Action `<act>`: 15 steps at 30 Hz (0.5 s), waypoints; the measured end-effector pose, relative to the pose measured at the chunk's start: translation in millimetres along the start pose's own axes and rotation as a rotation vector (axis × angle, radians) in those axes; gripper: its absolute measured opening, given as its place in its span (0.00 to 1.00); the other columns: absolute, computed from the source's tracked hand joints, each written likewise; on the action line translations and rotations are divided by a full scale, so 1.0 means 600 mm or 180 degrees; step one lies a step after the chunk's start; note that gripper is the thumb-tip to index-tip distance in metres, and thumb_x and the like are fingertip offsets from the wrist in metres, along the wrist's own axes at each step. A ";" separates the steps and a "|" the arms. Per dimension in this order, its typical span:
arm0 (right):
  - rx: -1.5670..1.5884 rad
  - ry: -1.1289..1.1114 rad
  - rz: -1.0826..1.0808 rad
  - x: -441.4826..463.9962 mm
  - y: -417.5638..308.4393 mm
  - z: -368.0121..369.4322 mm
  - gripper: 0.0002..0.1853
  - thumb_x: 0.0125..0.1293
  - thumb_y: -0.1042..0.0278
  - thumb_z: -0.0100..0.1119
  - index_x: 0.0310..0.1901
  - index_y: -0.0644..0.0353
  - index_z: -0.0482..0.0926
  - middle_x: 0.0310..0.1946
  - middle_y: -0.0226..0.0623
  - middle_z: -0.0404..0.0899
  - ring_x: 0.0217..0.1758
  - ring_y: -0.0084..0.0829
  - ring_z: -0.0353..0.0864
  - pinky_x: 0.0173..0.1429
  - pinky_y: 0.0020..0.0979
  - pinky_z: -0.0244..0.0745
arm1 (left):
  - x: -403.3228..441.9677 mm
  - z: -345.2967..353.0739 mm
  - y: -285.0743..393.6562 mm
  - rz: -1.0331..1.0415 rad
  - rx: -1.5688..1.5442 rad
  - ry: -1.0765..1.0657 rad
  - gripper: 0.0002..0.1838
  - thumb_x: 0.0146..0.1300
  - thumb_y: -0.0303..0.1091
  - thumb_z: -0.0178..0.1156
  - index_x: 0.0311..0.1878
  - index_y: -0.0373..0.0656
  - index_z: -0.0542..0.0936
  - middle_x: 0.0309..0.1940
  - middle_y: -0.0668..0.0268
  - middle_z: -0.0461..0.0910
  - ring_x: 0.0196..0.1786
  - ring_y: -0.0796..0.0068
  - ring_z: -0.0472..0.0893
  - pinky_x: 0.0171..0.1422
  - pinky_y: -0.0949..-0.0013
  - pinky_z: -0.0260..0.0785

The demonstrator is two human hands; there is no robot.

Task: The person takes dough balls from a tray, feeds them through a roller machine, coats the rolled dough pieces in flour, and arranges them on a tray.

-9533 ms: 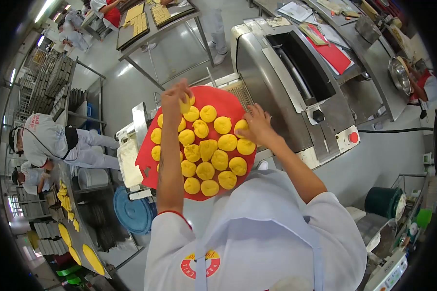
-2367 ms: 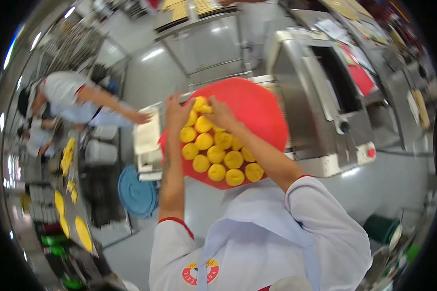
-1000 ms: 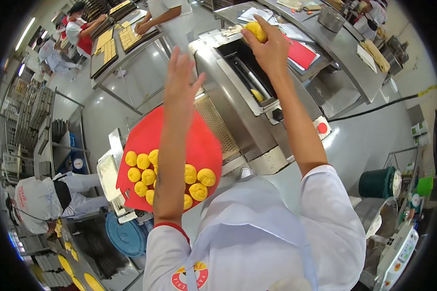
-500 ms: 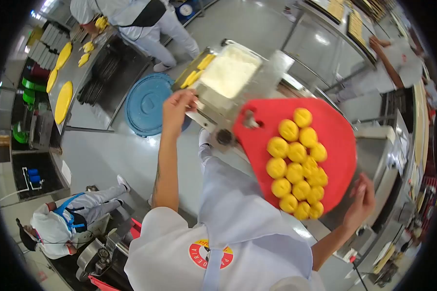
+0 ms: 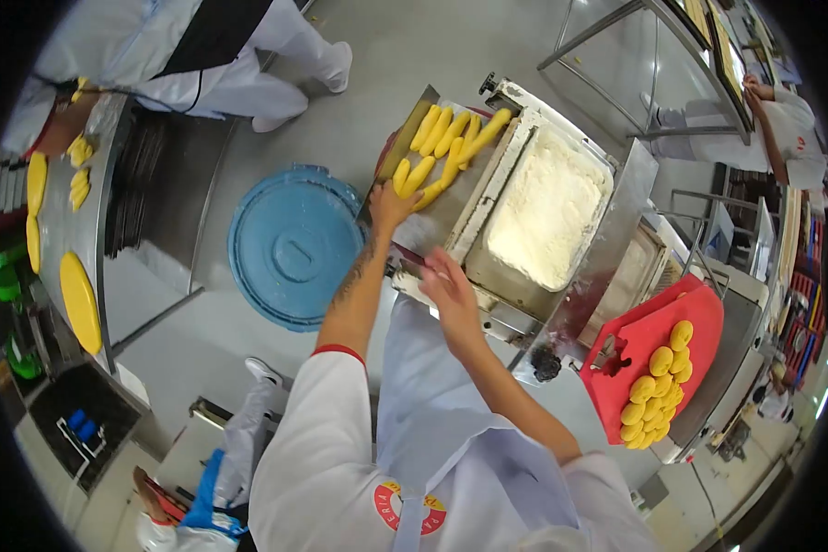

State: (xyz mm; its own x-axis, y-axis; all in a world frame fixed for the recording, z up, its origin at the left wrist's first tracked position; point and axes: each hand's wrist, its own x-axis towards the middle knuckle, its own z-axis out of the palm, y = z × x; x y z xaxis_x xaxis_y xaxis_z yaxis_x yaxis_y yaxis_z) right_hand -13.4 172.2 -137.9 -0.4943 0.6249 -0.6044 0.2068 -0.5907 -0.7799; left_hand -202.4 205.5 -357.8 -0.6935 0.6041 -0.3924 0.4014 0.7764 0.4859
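My left hand [image 5: 392,208] reaches onto the metal tray at the far end of the machine, its fingers closed around the near end of a yellow dough roll [image 5: 420,175]. Several more dough rolls [image 5: 451,133] lie on that tray, some askew. My right hand [image 5: 452,294] hovers above the machine's near edge, fingers stretched out, slightly blurred, holding nothing. Beside the rolls sits a pan of white crumbly powder [image 5: 550,207]. To the right, a red board [image 5: 607,396] bears several round yellow dough pieces [image 5: 658,386].
A blue lidded bin [image 5: 294,248] stands left of the machine. Flattened yellow dough [image 5: 80,302] lies on a steel table [image 5: 110,175] at left, where a co-worker [image 5: 221,55] stands. Another person [image 5: 787,138] works by a rack at upper right. A dark knob [image 5: 546,363] juts from the machine.
My view has shifted left. My right hand has left the red board's side and come over the machine. My left hand has moved from the machine's edge onto the dough rolls.
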 end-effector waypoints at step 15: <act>-0.2248 0.3260 0.0747 0.535 0.057 0.037 0.44 0.60 0.42 0.65 0.71 0.60 0.62 0.73 0.58 0.60 0.77 0.57 0.55 0.73 0.62 0.57 | 0.004 -0.007 0.013 0.0458 -0.0170 -0.0450 0.32 0.49 0.51 0.75 0.53 0.44 0.78 0.39 0.55 0.85 0.50 0.49 0.82 0.54 0.48 0.66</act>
State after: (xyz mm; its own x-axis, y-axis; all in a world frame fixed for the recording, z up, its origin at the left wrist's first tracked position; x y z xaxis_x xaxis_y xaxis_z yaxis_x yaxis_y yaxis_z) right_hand -183.7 341.3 -355.1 0.4279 0.8366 -0.3421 0.7610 -0.5377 -0.3630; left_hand -203.6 211.9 -351.5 -0.5390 0.7302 -0.4198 0.4553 0.6719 0.5842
